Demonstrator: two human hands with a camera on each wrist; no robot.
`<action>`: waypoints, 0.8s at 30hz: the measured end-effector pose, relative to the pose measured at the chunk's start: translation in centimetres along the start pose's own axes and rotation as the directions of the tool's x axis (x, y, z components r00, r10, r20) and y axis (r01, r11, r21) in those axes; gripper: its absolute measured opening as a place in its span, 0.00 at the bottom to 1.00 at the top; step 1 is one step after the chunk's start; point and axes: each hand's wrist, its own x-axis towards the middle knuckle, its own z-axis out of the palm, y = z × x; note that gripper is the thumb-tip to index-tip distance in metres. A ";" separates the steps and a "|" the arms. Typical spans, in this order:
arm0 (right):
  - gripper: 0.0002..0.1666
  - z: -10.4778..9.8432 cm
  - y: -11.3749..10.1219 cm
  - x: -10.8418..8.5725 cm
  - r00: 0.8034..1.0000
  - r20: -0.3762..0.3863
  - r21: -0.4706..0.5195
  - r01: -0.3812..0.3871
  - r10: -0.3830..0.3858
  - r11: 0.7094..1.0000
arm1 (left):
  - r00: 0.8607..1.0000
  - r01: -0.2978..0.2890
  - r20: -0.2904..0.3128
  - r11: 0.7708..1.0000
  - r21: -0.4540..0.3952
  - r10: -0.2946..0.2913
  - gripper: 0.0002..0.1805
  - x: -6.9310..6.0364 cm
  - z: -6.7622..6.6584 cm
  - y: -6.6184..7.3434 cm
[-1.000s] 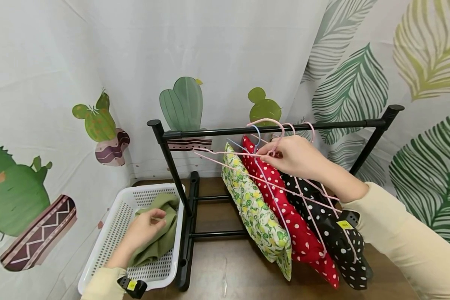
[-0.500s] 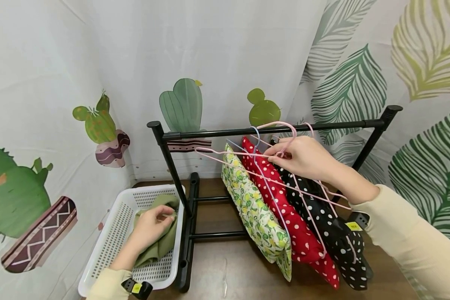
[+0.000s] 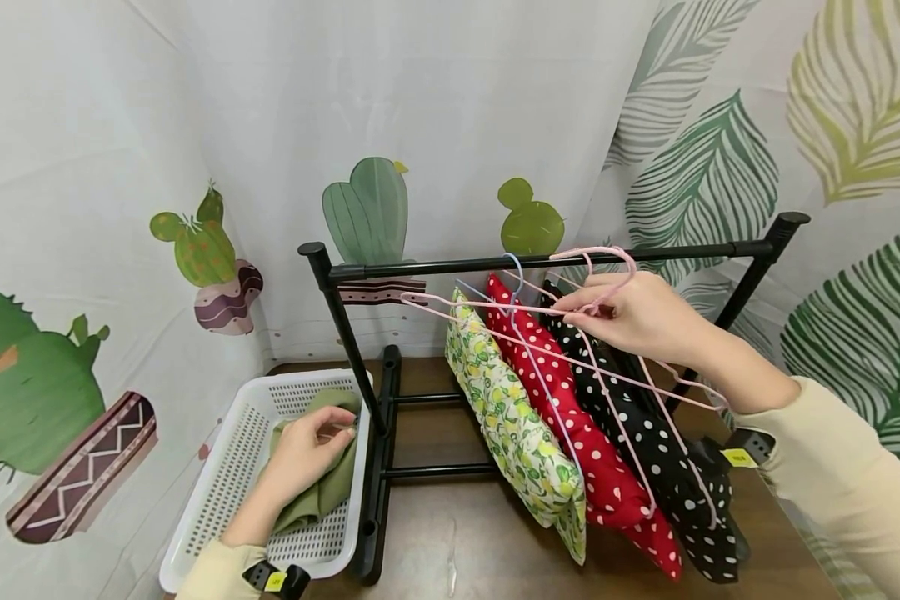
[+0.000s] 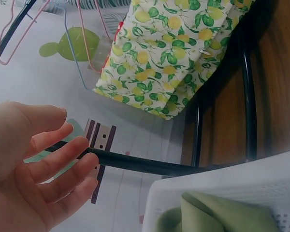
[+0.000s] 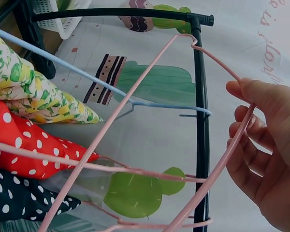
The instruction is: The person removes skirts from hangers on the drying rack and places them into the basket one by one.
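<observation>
My right hand [image 3: 645, 317] pinches a bare pink wire hanger [image 5: 108, 128] near its hook, in front of the black rail [image 3: 435, 267]. Loosely bent, the fingers of my left hand [image 3: 307, 454] hover over a green cloth [image 3: 322, 492] in the white basket [image 3: 206, 500]; the left wrist view shows nothing in that hand [image 4: 48, 169]. From the rail hang a lemon-print fabric piece [image 3: 510, 433] on a blue hanger [image 5: 159, 105], a red polka-dot piece [image 3: 596, 454] and a black polka-dot piece [image 3: 645, 442]. The right hand hides part of the rail behind it.
The black rack's left post [image 3: 345, 342] stands beside the basket, with two lower crossbars [image 3: 438, 471] near the brown tabletop [image 3: 427, 533]. A white curtain [image 3: 450, 100] with printed cacti hangs behind, and a leaf-print one on the right.
My right hand has moved right with the pink hanger, whose hook now lies further along the rail. The left hand has shifted slightly right above the basket.
</observation>
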 end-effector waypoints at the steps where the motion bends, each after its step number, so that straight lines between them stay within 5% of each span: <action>1: 0.14 -0.1 0.1 -0.1 1.000 -0.004 0.000 0.002 -0.002 1.000 | 1.000 -0.002 -0.002 1.000 0.000 0.002 0.08 0.0 0.0 0.1; 17: 0.18 -1.3 1.7 -2.1 0.995 -0.088 0.071 0.053 -0.047 0.996 | 0.999 -0.026 -0.031 1.000 -0.011 0.025 0.08 0.0 0.3 0.8; 24: 0.21 -1.8 2.1 -3.4 0.993 -0.120 0.104 -0.005 0.018 0.995 | 0.999 -0.022 -0.027 0.999 -0.043 0.021 0.09 0.0 0.6 0.8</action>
